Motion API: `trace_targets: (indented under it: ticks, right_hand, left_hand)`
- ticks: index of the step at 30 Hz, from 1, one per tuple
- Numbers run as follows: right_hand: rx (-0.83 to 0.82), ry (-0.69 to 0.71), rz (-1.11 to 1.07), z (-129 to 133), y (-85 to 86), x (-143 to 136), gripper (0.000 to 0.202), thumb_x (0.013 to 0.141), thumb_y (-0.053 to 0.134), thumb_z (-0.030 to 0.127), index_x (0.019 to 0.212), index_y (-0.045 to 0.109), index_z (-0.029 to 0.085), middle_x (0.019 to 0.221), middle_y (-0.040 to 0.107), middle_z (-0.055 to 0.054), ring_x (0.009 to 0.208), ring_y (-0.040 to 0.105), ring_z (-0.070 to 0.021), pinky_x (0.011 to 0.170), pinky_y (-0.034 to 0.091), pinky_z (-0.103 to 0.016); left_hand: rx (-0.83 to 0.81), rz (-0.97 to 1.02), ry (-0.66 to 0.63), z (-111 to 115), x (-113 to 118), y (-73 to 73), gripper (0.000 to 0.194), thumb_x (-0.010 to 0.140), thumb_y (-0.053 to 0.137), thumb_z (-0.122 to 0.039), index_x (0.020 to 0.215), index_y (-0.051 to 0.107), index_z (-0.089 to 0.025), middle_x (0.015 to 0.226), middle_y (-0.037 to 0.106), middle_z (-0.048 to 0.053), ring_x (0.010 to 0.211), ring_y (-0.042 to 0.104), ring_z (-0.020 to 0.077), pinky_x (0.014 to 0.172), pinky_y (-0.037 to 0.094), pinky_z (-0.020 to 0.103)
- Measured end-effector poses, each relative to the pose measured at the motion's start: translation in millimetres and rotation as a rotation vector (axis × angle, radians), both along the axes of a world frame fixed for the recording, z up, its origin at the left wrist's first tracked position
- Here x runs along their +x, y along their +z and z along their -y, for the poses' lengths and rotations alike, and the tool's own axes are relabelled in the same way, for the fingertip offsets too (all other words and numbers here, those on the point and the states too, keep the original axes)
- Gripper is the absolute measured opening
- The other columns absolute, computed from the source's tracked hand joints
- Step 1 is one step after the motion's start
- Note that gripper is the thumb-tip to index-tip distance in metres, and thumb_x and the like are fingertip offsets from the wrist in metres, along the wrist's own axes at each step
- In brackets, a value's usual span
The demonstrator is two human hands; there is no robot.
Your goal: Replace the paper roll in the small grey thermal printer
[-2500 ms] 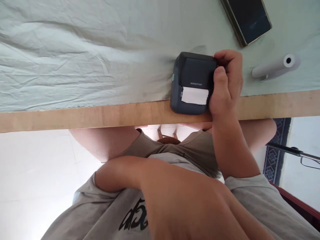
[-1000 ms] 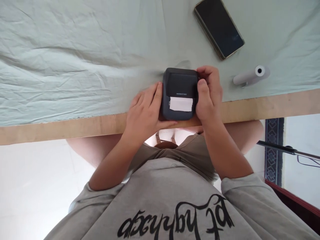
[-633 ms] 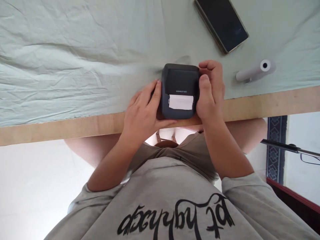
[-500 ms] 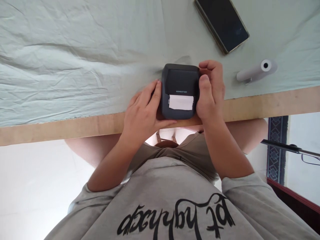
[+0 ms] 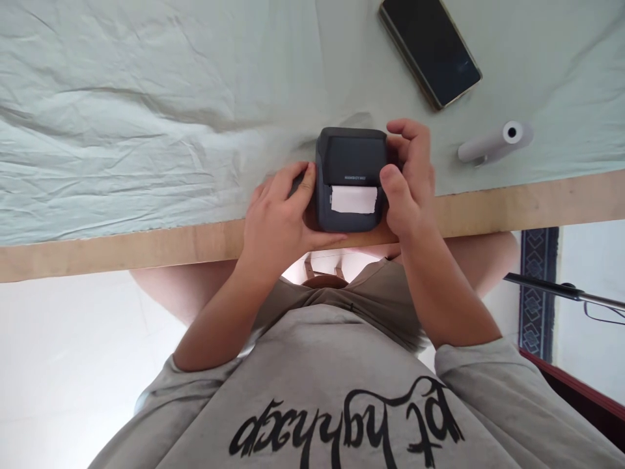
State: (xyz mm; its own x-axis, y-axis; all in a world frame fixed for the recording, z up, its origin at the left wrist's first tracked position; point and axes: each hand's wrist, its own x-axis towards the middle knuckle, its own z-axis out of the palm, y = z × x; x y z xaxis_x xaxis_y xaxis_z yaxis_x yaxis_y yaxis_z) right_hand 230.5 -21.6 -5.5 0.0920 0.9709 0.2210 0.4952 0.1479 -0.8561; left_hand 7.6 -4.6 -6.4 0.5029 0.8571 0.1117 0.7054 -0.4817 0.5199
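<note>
A small dark printer — white paper at its slot — is clasped at the table's near wooden edge, gripped on one side by the left hand and on the other by the right hand.

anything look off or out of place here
The small dark printer sits at the wooden table edge, slightly overhanging it, held between both hands. The green cloth is wrinkled. Nothing spilled or damaged.

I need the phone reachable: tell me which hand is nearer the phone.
Right. The right hand grips the printer just below the phone; the left hand sits on the printer's far side.
</note>
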Motion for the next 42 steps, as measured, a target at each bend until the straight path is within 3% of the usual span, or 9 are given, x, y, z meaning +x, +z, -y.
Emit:
trace_targets:
  ticks: [12,18,22,26,29,32,35,39,42]
  right_hand:
    - [0.040,0.048,0.123,6,3.3,16,0.056,0.087,0.070,0.054,0.136,0.052,0.034,0.138,0.064,-0.006,0.127,0.064,-0.0264,0.107,0.057,-0.051]
    - [0.189,-0.108,0.289,-6,32.7,16,0.036,0.088,0.072,0.057,0.111,0.064,0.030,0.069,0.055,0.003,0.063,0.054,-0.0168,0.067,0.049,-0.039]
    - [0.164,-0.130,0.267,-19,49.8,4,0.016,0.098,0.063,0.040,0.110,0.062,0.030,0.053,0.053,0.008,0.056,0.063,-0.0168,0.063,0.048,-0.036]
    - [0.161,-0.110,0.303,-29,52.5,0,0.013,0.093,0.065,0.027,0.106,0.064,0.028,0.072,0.073,0.004,0.061,0.066,-0.0154,0.062,0.052,-0.034]
    - [-0.002,0.039,0.448,-40,49.9,6,0.012,0.083,0.075,0.024,0.094,0.070,0.029,0.082,0.078,0.004,0.063,0.065,-0.0165,0.073,0.058,-0.040]
    - [-0.227,0.243,0.618,-55,50.5,15,0.031,0.077,0.082,0.023,0.103,0.073,0.035,0.086,0.078,0.004,0.078,0.069,-0.0234,0.089,0.060,-0.051]
    - [-0.302,0.372,0.720,-67,58.7,17,0.045,0.073,0.084,0.022,0.113,0.071,0.040,0.093,0.078,0.004,0.085,0.068,-0.0267,0.086,0.061,-0.054]
    - [-0.265,0.354,0.717,-58,77.4,17,0.027,0.071,0.083,0.025,0.091,0.069,0.034,0.091,0.075,0.002,0.075,0.065,-0.0228,0.078,0.059,-0.048]
    - [-0.098,0.228,0.404,-36,76.5,27,0.031,0.078,0.079,0.048,0.100,0.062,0.033,0.095,0.071,-0.001,0.060,0.053,-0.0152,0.064,0.050,-0.040]
  left_hand:
    - [-0.081,0.018,0.006,4,-2,9.6,0.076,0.098,0.055,-0.068,0.155,0.051,-0.018,0.153,0.060,0.015,0.142,0.056,0.0366,0.120,0.043,0.049]
    - [-0.059,0.040,-0.030,7,-3,9.9,0.069,0.102,0.048,-0.064,0.155,0.051,-0.021,0.152,0.061,0.013,0.138,0.059,0.0357,0.118,0.043,0.051]
    - [-0.046,0.043,-0.024,7,-3,10.8,0.071,0.101,0.049,-0.063,0.154,0.053,-0.016,0.150,0.062,0.015,0.136,0.060,0.0359,0.118,0.043,0.049]
    - [-0.043,0.041,-0.024,7,-3,11.6,0.067,0.101,0.050,-0.063,0.150,0.055,-0.018,0.147,0.064,0.015,0.134,0.061,0.0363,0.116,0.044,0.049]
    - [-0.039,0.031,-0.027,8,-3,12.0,0.067,0.102,0.049,-0.063,0.149,0.056,-0.017,0.147,0.064,0.016,0.133,0.061,0.0369,0.114,0.045,0.050]
    - [-0.028,0.027,-0.028,8,-3,12.2,0.068,0.102,0.049,-0.063,0.150,0.056,-0.015,0.147,0.064,0.016,0.132,0.061,0.0366,0.114,0.045,0.049]
    - [-0.021,0.027,-0.034,8,-3,12.2,0.070,0.103,0.047,-0.064,0.150,0.056,-0.014,0.146,0.064,0.017,0.132,0.062,0.0367,0.114,0.045,0.049]
    - [-0.043,0.102,-0.036,8,-6,10.3,0.073,0.111,0.014,-0.060,0.149,0.058,-0.016,0.143,0.066,0.015,0.132,0.062,0.0318,0.113,0.044,0.045]
    - [-0.043,0.166,-0.029,8,-9,8.1,0.087,0.108,-0.005,-0.062,0.146,0.061,-0.019,0.142,0.067,0.013,0.136,0.060,0.0281,0.114,0.042,0.042]
